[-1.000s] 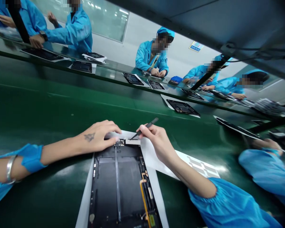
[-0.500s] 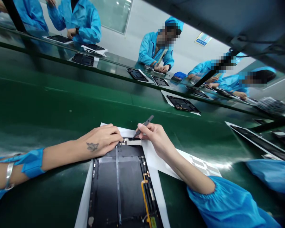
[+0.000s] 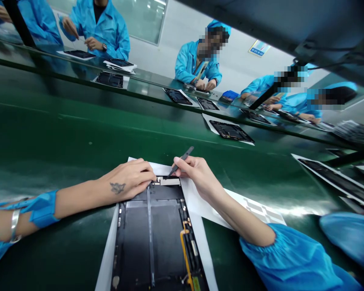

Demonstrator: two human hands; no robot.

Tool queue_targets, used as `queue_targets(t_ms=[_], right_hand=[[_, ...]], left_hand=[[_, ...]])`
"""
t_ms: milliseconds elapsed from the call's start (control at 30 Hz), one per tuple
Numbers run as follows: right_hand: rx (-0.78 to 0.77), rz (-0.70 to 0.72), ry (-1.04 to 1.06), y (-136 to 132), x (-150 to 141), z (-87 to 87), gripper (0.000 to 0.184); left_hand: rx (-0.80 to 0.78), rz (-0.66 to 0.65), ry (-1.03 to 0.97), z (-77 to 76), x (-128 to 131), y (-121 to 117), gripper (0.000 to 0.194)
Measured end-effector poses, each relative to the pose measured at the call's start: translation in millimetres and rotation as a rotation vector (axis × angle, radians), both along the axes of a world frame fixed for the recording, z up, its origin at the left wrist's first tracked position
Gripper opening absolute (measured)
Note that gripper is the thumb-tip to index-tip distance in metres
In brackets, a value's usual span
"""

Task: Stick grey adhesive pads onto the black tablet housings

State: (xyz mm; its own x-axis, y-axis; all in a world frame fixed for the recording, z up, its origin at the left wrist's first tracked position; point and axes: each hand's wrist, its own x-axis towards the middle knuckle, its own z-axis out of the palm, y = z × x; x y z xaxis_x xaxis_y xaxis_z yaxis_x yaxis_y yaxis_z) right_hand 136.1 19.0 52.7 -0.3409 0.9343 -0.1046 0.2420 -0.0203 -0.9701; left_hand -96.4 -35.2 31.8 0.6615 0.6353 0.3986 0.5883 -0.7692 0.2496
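Pinching slim dark tweezers (image 3: 182, 161) between thumb and fingers, the right hand (image 3: 197, 176) brings their tip down onto a small white-and-metal bracket (image 3: 169, 182) at the tablet's top edge. The left hand (image 3: 129, 178) lies curled over that same edge, fingers together; its fingertips are hidden, so whether they grip anything cannot be told. The open tablet housing (image 3: 148, 238) sits at 6 o'clock from the hands, its lower end cut off by the frame, with an orange flex cable (image 3: 185, 252) along its right side. Beneath it lies a white paper sheet (image 3: 200, 206), partly covered by the right forearm. A silver bangle (image 3: 15, 225) circles the left arm at 9 o'clock, just beyond a bright blue cuff (image 3: 44, 209). A co-worker's blurred blue sleeve (image 3: 348, 242) intrudes at 3 o'clock. Across the green desk (image 3: 79, 129), more opened tablets (image 3: 230, 131) lie on paper at 1 o'clock. Farther off, co-workers (image 3: 198, 60) in blue coats sit at 12 o'clock, partly blocked by a dark post (image 3: 269, 91). A dark overhead shelf (image 3: 276, 24) cuts across the top right.
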Motion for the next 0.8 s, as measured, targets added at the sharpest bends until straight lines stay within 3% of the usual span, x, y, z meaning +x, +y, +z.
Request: queue_targets(t_ms=[800], right_hand=[[0.020,0.014,-0.001,1.6,0.6,3.2,0.047]], left_hand=[[0.037,0.009,0.034,1.0,0.2,-1.0,0.025]])
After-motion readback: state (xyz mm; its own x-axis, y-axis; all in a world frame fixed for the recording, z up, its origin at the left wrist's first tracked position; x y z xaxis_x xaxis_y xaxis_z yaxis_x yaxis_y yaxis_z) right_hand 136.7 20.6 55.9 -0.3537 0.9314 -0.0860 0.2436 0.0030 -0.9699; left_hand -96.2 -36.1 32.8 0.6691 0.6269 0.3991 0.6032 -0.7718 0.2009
